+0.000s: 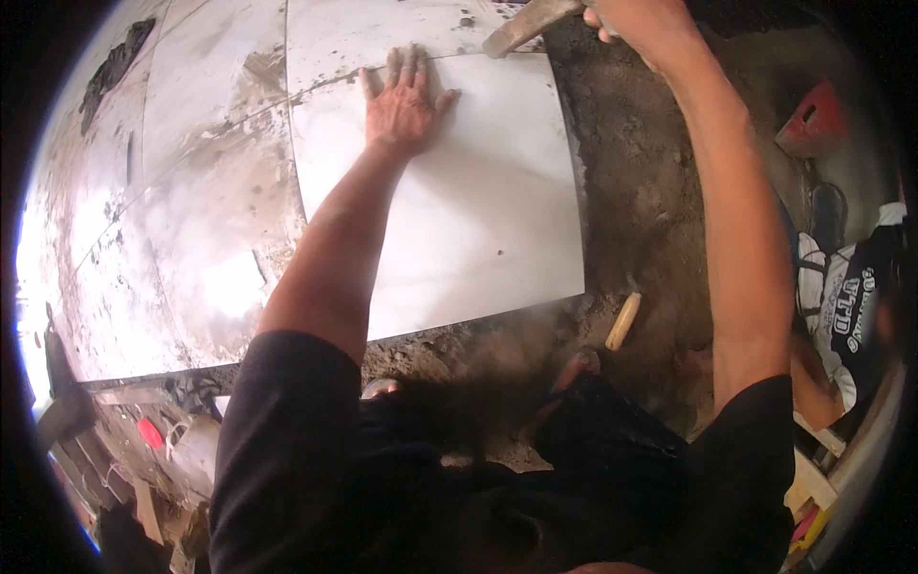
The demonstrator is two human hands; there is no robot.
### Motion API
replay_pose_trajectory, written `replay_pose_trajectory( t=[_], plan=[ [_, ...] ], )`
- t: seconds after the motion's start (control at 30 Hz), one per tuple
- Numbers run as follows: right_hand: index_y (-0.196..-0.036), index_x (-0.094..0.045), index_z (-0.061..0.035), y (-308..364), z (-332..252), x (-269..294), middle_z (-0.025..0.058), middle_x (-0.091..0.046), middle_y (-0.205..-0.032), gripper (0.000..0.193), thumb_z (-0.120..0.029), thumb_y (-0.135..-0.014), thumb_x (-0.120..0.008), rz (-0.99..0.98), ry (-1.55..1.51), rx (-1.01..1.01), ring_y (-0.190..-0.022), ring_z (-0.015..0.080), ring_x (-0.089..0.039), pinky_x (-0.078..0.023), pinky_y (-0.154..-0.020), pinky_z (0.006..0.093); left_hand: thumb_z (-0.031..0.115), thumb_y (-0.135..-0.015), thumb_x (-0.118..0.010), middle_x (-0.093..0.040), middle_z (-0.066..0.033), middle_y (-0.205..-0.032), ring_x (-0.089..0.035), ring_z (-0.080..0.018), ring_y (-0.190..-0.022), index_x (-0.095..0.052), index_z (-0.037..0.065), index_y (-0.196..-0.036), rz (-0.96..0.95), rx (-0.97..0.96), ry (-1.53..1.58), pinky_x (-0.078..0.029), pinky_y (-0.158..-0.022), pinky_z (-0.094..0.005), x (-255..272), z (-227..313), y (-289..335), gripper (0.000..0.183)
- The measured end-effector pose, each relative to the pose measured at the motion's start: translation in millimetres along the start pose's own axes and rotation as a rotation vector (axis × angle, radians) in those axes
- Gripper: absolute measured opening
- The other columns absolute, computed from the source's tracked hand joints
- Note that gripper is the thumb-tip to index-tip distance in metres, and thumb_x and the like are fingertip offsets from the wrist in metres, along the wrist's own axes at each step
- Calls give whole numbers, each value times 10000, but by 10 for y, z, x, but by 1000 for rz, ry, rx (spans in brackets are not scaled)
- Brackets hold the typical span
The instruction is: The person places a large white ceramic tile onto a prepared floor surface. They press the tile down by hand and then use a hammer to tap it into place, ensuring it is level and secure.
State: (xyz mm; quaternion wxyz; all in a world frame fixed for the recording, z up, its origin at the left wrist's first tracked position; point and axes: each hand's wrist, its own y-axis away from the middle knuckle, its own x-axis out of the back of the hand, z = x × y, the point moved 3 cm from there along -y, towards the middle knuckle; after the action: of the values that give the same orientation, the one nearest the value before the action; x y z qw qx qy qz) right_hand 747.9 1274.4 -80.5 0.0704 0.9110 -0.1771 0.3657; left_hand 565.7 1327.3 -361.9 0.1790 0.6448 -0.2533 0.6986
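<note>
My left hand [402, 110] lies flat with spread, dirt-smeared fingers on the far part of a large white floor tile [478, 220]. Its fingertips reach the joint with the tile beyond. My right hand [645, 29] is closed at the top edge of the view, past the tile's far right corner. From it a thick tan wooden tool handle [531, 27] slants down to the left, its blunt end by the tile's far edge. The rest of this tool is hidden or out of view.
Stained laid tiles [191, 191] spread to the left. Brown mortar bed [631, 172] borders the tile on the right, with a pale wooden handle [623, 320] on it. A red container [813, 120] and a person in black-and-white clothing [846, 297] are at right; a whitish jug [196, 450] stands lower left.
</note>
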Motion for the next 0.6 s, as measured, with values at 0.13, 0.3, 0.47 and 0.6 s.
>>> replay_pose_trajectory(
  t=[0.13,0.3,0.47,0.6],
  plan=[
    [-996,-600,80,-41,-43,-43,113,-639,-748,350,-186,-790,-696,-66,17,12,-567,164,-603,-496,-477,322,661,-1018,-213,-152,-87,-1700,-105,-293,-1571,-160,102,-1628,-57,2,-70,-25,-1251,-602,42,70,-35,829],
    [-1015,-598,80,-161,-224,-181,131,-649,-771,372,-199,-788,-692,0,118,-75,-586,183,-623,-513,-493,339,616,-1037,-241,-121,-96,-1705,-90,-301,-1573,-160,101,-1628,-63,-27,23,-35,-1257,-583,194,2,34,788],
    [-1041,-600,87,-89,-214,-243,153,-663,-802,385,-194,-793,-689,6,144,-47,-612,197,-641,-530,-515,345,585,-1041,-321,-82,-118,-1708,-63,-343,-1570,-163,63,-1620,-129,-51,125,7,-1259,-552,379,-499,678,796],
    [-1058,-606,90,-201,-186,-261,149,-661,-810,376,-177,-803,-679,57,189,-49,-635,187,-640,-533,-525,339,590,-1032,-324,-144,-163,-1691,-82,-360,-1567,-163,30,-1613,-62,177,14,21,-1249,-569,259,-1072,1178,824]
  ],
)
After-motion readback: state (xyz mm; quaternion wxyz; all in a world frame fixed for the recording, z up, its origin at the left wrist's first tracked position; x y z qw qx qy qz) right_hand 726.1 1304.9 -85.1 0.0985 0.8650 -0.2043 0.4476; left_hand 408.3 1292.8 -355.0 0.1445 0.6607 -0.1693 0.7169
